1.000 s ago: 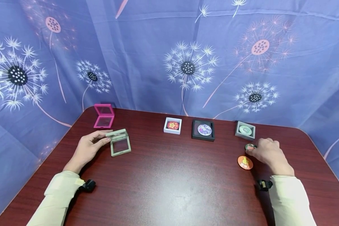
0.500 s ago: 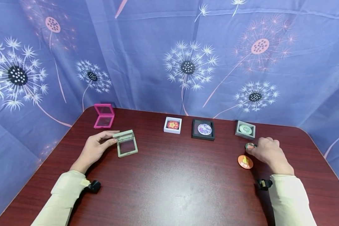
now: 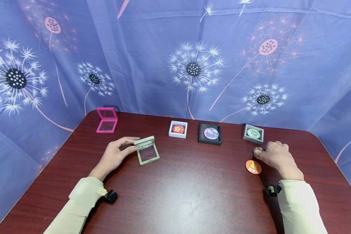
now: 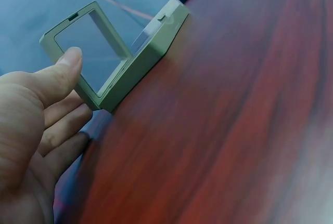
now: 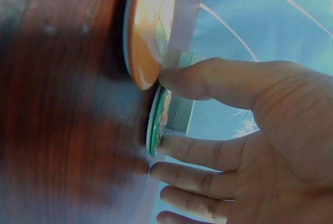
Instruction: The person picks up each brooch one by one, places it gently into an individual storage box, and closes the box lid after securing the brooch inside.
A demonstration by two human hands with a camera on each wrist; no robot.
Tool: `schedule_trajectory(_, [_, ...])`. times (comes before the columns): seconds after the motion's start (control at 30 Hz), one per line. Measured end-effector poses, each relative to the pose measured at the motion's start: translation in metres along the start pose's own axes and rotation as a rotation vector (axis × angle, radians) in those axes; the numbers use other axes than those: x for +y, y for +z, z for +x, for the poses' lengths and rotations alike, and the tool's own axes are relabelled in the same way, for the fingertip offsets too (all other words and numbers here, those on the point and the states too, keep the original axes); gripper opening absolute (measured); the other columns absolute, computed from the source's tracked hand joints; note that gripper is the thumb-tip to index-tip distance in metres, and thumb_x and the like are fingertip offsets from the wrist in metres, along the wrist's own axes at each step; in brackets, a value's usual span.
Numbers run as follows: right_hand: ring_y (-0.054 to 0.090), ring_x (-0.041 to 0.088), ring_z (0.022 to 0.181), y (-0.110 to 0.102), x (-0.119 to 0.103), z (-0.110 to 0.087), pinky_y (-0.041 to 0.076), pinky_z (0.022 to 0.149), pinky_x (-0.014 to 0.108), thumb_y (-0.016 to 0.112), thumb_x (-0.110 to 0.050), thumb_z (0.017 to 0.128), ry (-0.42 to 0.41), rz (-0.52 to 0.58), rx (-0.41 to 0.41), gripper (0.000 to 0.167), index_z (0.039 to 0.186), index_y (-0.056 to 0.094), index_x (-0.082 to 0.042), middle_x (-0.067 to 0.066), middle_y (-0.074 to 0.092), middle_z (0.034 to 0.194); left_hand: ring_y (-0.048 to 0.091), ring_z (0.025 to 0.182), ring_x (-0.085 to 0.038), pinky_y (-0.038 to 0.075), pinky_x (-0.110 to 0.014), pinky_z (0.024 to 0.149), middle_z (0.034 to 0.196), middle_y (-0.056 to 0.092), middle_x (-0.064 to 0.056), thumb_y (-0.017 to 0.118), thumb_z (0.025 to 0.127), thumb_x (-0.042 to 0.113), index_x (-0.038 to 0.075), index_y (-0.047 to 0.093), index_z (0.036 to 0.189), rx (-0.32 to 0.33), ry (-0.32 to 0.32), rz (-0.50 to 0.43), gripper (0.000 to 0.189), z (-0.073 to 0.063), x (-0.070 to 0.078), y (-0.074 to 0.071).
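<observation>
My left hand [image 3: 114, 157] pinches the raised lid of a light green square display case [image 3: 148, 154] between thumb and fingers. The case stands open on the table, its clear window visible in the left wrist view. On the right, my right hand [image 3: 279, 159] holds a small round badge with a green rim [image 5: 159, 120] by its edges, thumb on one side and index finger on the other. That badge lies low at the tabletop, partly covered by the hand. Just in front of it lies an orange round badge [image 3: 253, 167], not held.
An open pink case [image 3: 107, 126] stands at the back left. Along the back edge are a white case [image 3: 171, 134] with a red badge, a black case [image 3: 201, 136] with a purple badge, and a grey case [image 3: 253, 140] with a green badge. A blue curtain [image 3: 146, 65] hangs behind.
My left hand has slid the light green case rightward across the table, with its lid still raised. The right hand stays at the green-rimmed badge.
</observation>
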State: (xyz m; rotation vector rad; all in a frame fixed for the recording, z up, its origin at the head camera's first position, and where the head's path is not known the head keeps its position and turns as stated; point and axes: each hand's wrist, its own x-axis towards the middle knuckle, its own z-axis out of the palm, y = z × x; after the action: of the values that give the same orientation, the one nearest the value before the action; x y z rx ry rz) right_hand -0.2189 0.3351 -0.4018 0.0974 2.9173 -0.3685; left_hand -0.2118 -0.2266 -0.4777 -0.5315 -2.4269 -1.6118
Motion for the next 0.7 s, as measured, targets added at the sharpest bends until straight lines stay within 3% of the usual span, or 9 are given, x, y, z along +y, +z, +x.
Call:
schedule_trajectory(0.13, [0.042,0.061,0.101,0.000,0.000,-0.001,0.048,0.081,0.070,0.064,-0.029,0.096,-0.010,0.008,0.010,0.048,0.088,0.063,0.018,0.039,0.051,0.097,0.059,0.134,-0.018,0.047,-0.037,0.111,0.142,0.067,-0.004,0.085,0.093,0.021,0.013,0.072,0.132,-0.042,-0.079,0.061,0.042,0.000,0.006,0.008])
schedule_trajectory(0.23, [0.041,0.061,0.101,0.000,0.000,-0.001,0.048,0.081,0.070,0.064,-0.028,0.096,-0.014,0.011,0.013,0.046,0.087,0.063,0.017,0.039,0.051,0.097,0.040,0.151,-0.022,0.035,-0.053,0.120,0.154,0.057,0.001,0.094,0.082,0.037,0.018,0.063,0.143,-0.104,-0.129,0.167,0.071,0.000,0.010,0.012])
schedule_trajectory(0.37, [0.041,0.061,0.100,0.000,-0.002,-0.001,0.047,0.081,0.070,0.063,-0.027,0.096,-0.016,0.011,0.016,0.045,0.087,0.062,0.017,0.040,0.051,0.098,0.021,0.160,-0.034,0.019,-0.063,0.125,0.165,0.043,-0.009,0.099,0.070,0.046,0.007,0.050,0.152,-0.199,-0.098,0.310,0.103,0.001,0.013,0.016])
schedule_trajectory(0.5, [0.041,0.061,0.100,0.001,-0.003,-0.001,0.048,0.079,0.069,0.063,-0.029,0.096,-0.012,0.008,0.028,0.047,0.088,0.063,0.018,0.039,0.049,0.098,0.024,0.157,-0.042,0.010,-0.062,0.127,0.164,0.042,-0.020,0.098,0.069,0.047,-0.004,0.043,0.155,-0.229,-0.045,0.400,0.114,0.002,0.012,0.020])
schedule_trajectory(0.7, [0.040,0.059,0.097,-0.002,-0.007,-0.008,0.046,0.075,0.067,0.065,-0.028,0.092,-0.026,0.025,0.102,0.040,0.079,0.062,0.009,0.038,0.049,0.098,0.028,0.156,-0.043,0.011,-0.061,0.127,0.162,0.044,-0.022,0.096,0.071,0.046,-0.005,0.043,0.155,-0.213,-0.039,0.420,0.112,0.003,0.011,0.023])
